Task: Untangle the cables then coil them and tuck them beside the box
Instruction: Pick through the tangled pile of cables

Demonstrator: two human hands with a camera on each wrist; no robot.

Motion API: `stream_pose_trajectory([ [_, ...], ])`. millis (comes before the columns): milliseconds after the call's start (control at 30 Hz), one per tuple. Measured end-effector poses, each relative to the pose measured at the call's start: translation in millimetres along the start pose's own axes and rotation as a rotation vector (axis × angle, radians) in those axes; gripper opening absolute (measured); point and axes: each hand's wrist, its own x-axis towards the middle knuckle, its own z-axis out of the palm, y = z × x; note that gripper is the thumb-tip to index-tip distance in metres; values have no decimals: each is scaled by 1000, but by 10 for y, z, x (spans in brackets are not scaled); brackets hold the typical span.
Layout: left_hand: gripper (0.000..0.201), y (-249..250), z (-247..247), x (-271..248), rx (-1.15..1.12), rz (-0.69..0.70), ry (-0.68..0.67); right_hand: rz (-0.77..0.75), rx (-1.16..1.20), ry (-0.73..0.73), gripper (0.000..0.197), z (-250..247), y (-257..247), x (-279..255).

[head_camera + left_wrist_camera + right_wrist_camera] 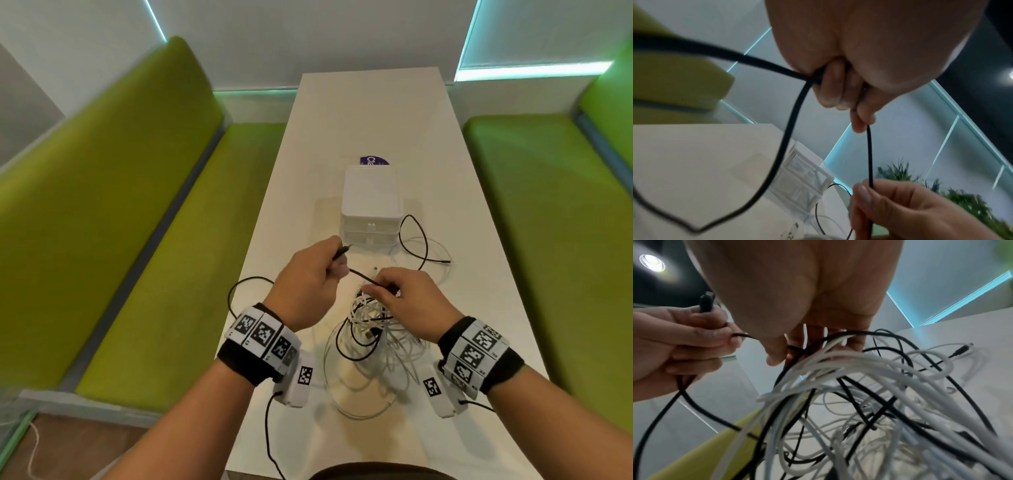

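A tangle of white and black cables [371, 329] lies on the white table [479, 274] in front of a white box [371, 209]. My left hand [334, 262] grips a black cable [363, 278] near its plug end [344, 249], which sticks out past the fingers. A loop of that cable [785, 146] hangs from the fist. My right hand [383, 291] pinches the same black cable [870, 155] a short way along, above the tangle [869, 402]. The stretch between the hands is taut. In the right wrist view the left hand [701, 331] shows with the plug [706, 302].
Green benches [144, 240] run along both sides of the table. A purple round sticker [373, 161] lies behind the box. Black and white cable loops [424, 246] spread to the right of the box. Thin wires hang from my wrist cameras [270, 438].
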Motion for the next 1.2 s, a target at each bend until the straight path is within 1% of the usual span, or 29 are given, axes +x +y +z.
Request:
stream_pose_trajectory([
  [33, 40, 4, -32, -7, -63, 18, 41, -14, -34, -24, 25, -5, 5, 4],
  [100, 31, -1, -73, -35, -223, 16, 168, -48, -71, -95, 17, -32, -21, 11],
  [133, 30, -23, -74, -48, -288, -13, 219, -47, -56, -140, 16, -55, -41, 12],
  [167, 29, -68, -70, -65, -318, -54, 250, -29, -16, -178, 20, -80, -47, 13],
  [200, 29, -141, -64, -69, -299, -106, 254, -2, 43, -198, 25, -108, -46, 12],
  [233, 28, -228, -69, -61, -228, -184, 213, 23, 96, -186, 29, -125, -30, 20],
  [267, 28, -319, -79, -49, -103, -274, 119, 31, 135, -137, 31, -138, -14, 30],
  [333, 23, -456, -78, -54, 228, -423, -189, 3, 179, 4, 32, -143, 5, 50],
  [367, 16, -483, -63, -67, 344, -432, -289, -13, 195, 61, 31, -142, 6, 61],
  [400, 8, -473, -41, -76, 396, -413, -314, -20, 199, 94, 31, -138, 4, 73],
  [433, 4, -444, -2, -86, 377, -347, -257, -21, 188, 101, 30, -134, 1, 85],
  [500, 14, -316, 80, -92, 230, -170, -78, -51, 101, 59, 30, -122, -14, 103],
  [533, 14, -221, 107, -77, 142, -130, -29, -86, 40, 30, 31, -109, -34, 104],
  [567, 12, -135, 133, -57, 74, -131, -41, -123, -3, 9, 30, -92, -58, 103],
  [600, 9, -77, 164, -33, 22, -150, -81, -151, -16, 8, 29, -77, -92, 103],
  [633, 8, -44, 196, -11, -22, -183, -117, -162, 6, 29, 26, -66, -120, 100],
  [700, 16, -48, 222, 8, -116, -246, -124, -121, 125, 102, 21, -79, -149, 83],
  [733, 21, -55, 201, 11, -134, -253, -102, -90, 174, 120, 20, -95, -144, 72],
  [767, 24, -66, 163, 21, -143, -242, -67, -59, 183, 103, 17, -108, -115, 61],
  [833, 29, -93, 44, 30, -227, -208, 56, -11, 55, -23, 7, -118, -23, 29],
  [900, 35, -126, -115, 43, -386, -198, 178, 27, -92, -137, 11, -103, 80, -8],
  [933, 39, -160, -196, 46, -410, -196, 210, 46, -98, -151, 13, -103, 119, -16],
  [967, 43, -199, -262, 46, -374, -209, 206, 58, -57, -144, 13, -112, 139, -20],
  [1000, 45, -238, -310, 48, -289, -235, 166, 60, 18, -124, 13, -123, 131, -20],
  [1033, 44, -297, -342, 47, -156, -276, 95, 56, 101, -86, 12, -137, 113, -16],
  [1100, 35, -451, -380, 15, 145, -367, -40, 42, 207, 41, 7, -185, 79, 9],
  [1133, 29, -529, -407, -17, 262, -401, -66, 45, 233, 100, 5, -220, 66, 21],
  [1167, 26, -595, -443, -50, 335, -431, -60, 53, 250, 137, 7, -256, 75, 34],
  [1200, 25, -635, -497, -80, 368, -454, -26, 66, 258, 149, 7, -295, 92, 41],
])
